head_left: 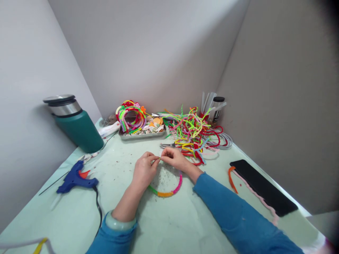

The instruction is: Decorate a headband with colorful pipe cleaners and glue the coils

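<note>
My left hand (146,168) and my right hand (173,157) meet at the middle of the table, thumbs and forefingers pinched together. Between the fingertips a short greenish-yellow bit shows, most of it covered by the fingers. A curved headband (165,194) wrapped in fuzzy pipe cleaner hangs in a loop below the hands, with green, orange, pink and lilac stretches. Its upper ends run behind my hands, so where they finish is hidden. Just beyond my right hand lie scissors (167,145) beside loose pipe cleaners (190,127) in a tangled, many-coloured heap.
A metal tray (143,136) holds finished-looking bands (131,118) and small cut-outs. On the left stand a green bottle (79,128) and a blue glue gun (76,179) with its cord. A black flat object (265,188) lies right. Behind the heap is a black-lidded jar (217,108).
</note>
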Motion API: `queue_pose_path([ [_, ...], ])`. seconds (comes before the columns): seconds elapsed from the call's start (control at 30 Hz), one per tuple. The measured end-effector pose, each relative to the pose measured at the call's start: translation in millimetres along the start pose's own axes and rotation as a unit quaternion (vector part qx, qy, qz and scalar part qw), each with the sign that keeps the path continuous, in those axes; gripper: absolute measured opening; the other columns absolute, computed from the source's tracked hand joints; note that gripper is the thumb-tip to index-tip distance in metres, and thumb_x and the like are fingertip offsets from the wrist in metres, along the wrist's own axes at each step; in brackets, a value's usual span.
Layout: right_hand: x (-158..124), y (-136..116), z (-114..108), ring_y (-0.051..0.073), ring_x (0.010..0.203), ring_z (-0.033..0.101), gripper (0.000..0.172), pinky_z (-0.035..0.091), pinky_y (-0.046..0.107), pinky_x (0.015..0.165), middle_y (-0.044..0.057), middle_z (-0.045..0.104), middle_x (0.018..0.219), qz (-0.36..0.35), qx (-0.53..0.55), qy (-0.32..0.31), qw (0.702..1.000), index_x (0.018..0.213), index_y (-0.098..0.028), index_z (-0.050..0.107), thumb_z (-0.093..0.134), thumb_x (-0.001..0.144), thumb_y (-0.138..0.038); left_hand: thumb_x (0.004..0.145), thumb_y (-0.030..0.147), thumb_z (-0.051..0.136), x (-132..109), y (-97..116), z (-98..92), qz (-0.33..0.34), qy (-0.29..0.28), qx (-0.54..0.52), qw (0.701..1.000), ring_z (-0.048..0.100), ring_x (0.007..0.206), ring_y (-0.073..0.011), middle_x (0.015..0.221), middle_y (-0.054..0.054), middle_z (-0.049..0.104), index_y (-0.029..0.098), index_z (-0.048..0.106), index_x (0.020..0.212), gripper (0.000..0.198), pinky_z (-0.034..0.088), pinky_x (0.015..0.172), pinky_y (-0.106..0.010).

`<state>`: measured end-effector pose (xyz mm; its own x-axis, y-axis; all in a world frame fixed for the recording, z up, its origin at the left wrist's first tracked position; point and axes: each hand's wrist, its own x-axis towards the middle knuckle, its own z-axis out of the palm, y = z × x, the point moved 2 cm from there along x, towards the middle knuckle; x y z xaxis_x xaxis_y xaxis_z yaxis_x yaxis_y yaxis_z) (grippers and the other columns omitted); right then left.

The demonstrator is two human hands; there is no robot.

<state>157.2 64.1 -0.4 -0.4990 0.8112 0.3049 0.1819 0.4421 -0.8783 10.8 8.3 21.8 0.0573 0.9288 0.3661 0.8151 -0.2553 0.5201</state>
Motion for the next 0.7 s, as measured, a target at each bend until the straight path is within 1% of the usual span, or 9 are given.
queue_pose_path([
  [0.13, -0.3, -1.1, -0.4, 0.009, 0.059, 0.043, 0.016, 0.034, 0.02, 0.052, -0.002, 0.05, 0.066, -0.001, 0.004, 0.0, 1.0, 0.073, -0.014, 0.054, 0.058, 0.076, -0.03, 0.08, 0.027, 0.05, -0.1, -0.9, 1.6, -0.008, -0.007, -0.009, 1.0, 0.06, 0.078, -0.0161, 0.088, -0.004, 0.068, 0.021, 0.07, 0.085, 0.022, 0.041, 0.071, -0.026],
  [0.3, -0.7, -2.0, -0.7, 0.009, 0.058, 0.043, 0.015, 0.033, 0.02, 0.051, -0.002, 0.05, 0.066, 0.002, 0.006, -0.003, 1.0, 0.073, -0.014, 0.054, 0.058, 0.075, -0.029, 0.079, 0.03, 0.051, 0.5, -1.7, 2.2, -0.06, -0.028, -0.028, 0.997, 0.061, 0.073, -0.0171, 0.084, -0.005, 0.071, 0.021, 0.07, 0.087, 0.023, 0.04, 0.067, -0.026],
  [0.5, -0.4, 0.8, -0.8, 0.009, 0.059, 0.043, 0.015, 0.033, 0.02, 0.052, -0.002, 0.051, 0.066, 0.001, 0.01, -0.001, 1.0, 0.073, -0.015, 0.054, 0.058, 0.074, -0.029, 0.077, 0.033, 0.049, 2.2, -3.2, 2.5, -0.108, -0.054, -0.038, 0.992, 0.06, 0.068, -0.0168, 0.075, -0.004, 0.071, 0.019, 0.07, 0.079, 0.025, 0.036, 0.062, -0.025],
  [0.6, -0.3, 2.2, -0.9, 0.009, 0.06, 0.044, 0.014, 0.034, 0.02, 0.053, -0.001, 0.051, 0.067, -0.003, -0.003, -0.001, 1.0, 0.073, -0.015, 0.055, 0.058, 0.075, -0.028, 0.077, 0.035, 0.048, 3.0, -5.3, 5.0, -0.117, -0.068, -0.08, 0.988, 0.057, 0.061, -0.0146, 0.066, -0.003, 0.068, 0.018, 0.069, 0.075, 0.028, 0.035, 0.056, -0.023],
  [0.7, -0.3, 2.1, -0.5, 0.01, 0.06, 0.045, 0.013, 0.035, 0.02, 0.053, -0.001, 0.052, 0.067, -0.007, -0.012, -0.007, 1.0, 0.073, -0.015, 0.055, 0.057, 0.076, -0.027, 0.076, 0.039, 0.047, 3.1, -7.5, 8.0, -0.138, -0.098, -0.146, 0.975, 0.049, 0.047, -0.0112, 0.056, 0.0, 0.063, 0.016, 0.068, 0.072, 0.031, 0.032, 0.047, -0.022],
])
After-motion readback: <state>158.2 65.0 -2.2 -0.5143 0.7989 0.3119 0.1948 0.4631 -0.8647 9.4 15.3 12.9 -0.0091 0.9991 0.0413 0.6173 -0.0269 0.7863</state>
